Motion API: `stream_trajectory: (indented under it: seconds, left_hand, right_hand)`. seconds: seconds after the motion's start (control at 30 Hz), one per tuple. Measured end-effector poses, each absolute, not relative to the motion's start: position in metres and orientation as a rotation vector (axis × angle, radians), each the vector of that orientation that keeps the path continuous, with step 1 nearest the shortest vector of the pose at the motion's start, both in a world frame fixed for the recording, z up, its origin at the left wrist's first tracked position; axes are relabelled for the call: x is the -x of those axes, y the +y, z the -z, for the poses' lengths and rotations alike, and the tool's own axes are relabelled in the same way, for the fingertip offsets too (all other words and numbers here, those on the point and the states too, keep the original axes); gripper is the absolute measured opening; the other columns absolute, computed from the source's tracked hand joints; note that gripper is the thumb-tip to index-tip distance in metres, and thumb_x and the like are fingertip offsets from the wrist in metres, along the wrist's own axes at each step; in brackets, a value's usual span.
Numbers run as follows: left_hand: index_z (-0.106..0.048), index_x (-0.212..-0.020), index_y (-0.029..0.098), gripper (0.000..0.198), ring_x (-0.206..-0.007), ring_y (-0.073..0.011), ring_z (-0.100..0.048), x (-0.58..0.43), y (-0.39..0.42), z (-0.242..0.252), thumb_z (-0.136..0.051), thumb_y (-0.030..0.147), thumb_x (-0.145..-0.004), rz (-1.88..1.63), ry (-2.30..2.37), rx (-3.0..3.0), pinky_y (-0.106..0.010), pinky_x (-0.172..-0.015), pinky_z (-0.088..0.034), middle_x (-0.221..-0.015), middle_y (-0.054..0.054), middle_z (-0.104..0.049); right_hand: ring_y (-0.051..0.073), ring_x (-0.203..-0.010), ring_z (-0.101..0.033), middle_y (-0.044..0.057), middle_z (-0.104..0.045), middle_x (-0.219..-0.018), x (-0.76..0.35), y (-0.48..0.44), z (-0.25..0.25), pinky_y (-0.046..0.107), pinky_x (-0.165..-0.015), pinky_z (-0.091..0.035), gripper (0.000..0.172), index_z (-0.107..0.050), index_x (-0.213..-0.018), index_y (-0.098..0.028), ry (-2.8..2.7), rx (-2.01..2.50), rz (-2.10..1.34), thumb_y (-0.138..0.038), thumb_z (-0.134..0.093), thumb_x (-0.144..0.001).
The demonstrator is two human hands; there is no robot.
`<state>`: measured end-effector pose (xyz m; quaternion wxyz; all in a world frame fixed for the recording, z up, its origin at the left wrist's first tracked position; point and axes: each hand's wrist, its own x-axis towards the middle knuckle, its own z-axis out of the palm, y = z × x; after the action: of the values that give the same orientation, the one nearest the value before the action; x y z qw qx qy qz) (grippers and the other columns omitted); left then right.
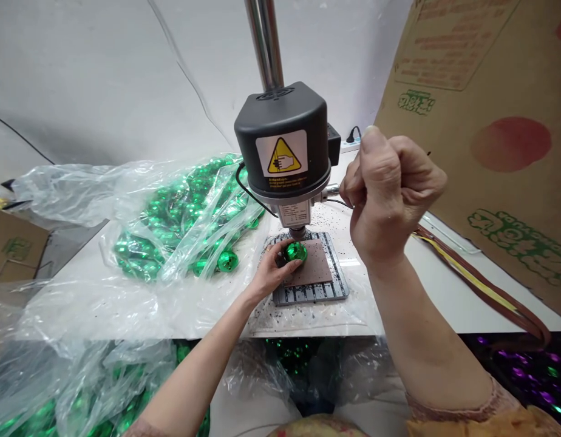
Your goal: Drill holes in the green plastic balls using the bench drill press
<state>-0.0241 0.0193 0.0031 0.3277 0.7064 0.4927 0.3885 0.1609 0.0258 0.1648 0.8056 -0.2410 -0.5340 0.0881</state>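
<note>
Bauble [295, 250], shiny green, is what my left hand [274, 271] holds: thumb and fingertips are closed narrowly round its lower left side, palm down, pinning it on a brown pad [314, 267]. Directly above that grip the chuck [297, 230] of a bench drill stands at the top of the bauble; whether the bit touches I cannot tell from my feed. The drill's black motor head [283, 142], with a yellow warning sticker, hangs above the left hand on a steel column [265, 42]. Under the pad lies the slotted metal table [319, 293], dusted with dark specks. My right hand [390, 194] is up at the right of the head, clenched into a tight fist around the thin feed lever [337, 198], of which only a short length shows beside the knuckles. Left of the left hand a clear plastic bag [184, 212] lies open, full of more green baubles. Behind the right fist leans a cardboard box [490, 121]; below its wrist a brown-and-yellow strap [481, 285] runs along the bench.
</note>
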Motion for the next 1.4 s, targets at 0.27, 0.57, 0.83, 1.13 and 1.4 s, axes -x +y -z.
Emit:
stream_trajectory:
  seconds: [0.27, 0.57, 0.83, 1.13, 1.4]
  left_hand:
    - [-0.061, -0.13, 0.024, 0.048, -0.114, -0.0268, -0.062, 0.012, 0.015, 0.004, -0.074, 0.036, -0.085, -1.045, 1.31, -2.038, -0.043, -0.1, -0.05, -0.121, -0.009, -0.068]
    - [-0.058, -0.134, 0.024, 0.054, -0.12, -0.0268, -0.061, 0.001, 0.009, 0.016, -0.077, 0.031, -0.083, -1.142, 1.324, -1.935, -0.045, -0.105, -0.049, -0.129, -0.01, -0.065]
    - [-0.059, -0.132, 0.024, 0.053, -0.122, -0.0272, -0.06, -0.001, 0.006, 0.011, -0.078, 0.031, -0.082, -1.147, 1.32, -1.886, -0.045, -0.107, -0.047, -0.13, -0.01, -0.064]
    - [-0.059, -0.13, 0.023, 0.051, -0.124, -0.0281, -0.059, 0.0, 0.005, 0.01, -0.077, 0.032, -0.084, -1.141, 1.301, -1.88, -0.045, -0.108, -0.046, -0.131, -0.011, -0.062]
    - [-0.059, -0.131, 0.023, 0.052, -0.125, -0.0283, -0.058, 0.0, 0.005, 0.012, -0.077, 0.035, -0.084, -1.143, 1.285, -1.87, -0.046, -0.109, -0.046, -0.132, -0.011, -0.061]
  right_hand:
    - [0.011, -0.044, -0.034, -0.003, -0.037, -0.049, -0.16, 0.026, -0.164, 0.035, -0.045, -0.03, 0.045, -0.036, -0.059, -0.025, -1.12, 0.515, -0.227, -0.046, -0.055, -0.093]
    - [0.01, -0.042, -0.032, -0.005, -0.034, -0.047, -0.159, 0.024, -0.167, 0.034, -0.045, -0.027, 0.044, -0.038, -0.055, -0.024, -1.073, 0.423, -0.279, -0.031, -0.061, -0.091]
    - [0.006, -0.039, -0.027, -0.007, -0.029, -0.044, -0.153, 0.02, -0.152, 0.031, -0.045, -0.029, 0.05, -0.029, -0.053, -0.022, -0.997, 0.407, -0.141, -0.031, -0.06, -0.091]
    - [0.005, -0.039, -0.029, -0.007, -0.031, -0.045, -0.152, 0.022, -0.138, 0.029, -0.043, -0.025, 0.042, -0.036, -0.054, -0.021, -0.957, 0.303, -0.094, -0.023, -0.061, -0.089]
    - [0.003, -0.039, -0.022, -0.006, -0.025, -0.045, -0.155, 0.024, -0.126, 0.025, -0.04, -0.018, 0.051, -0.019, -0.055, -0.018, -0.976, 0.324, -0.06, -0.02, -0.059, -0.086]
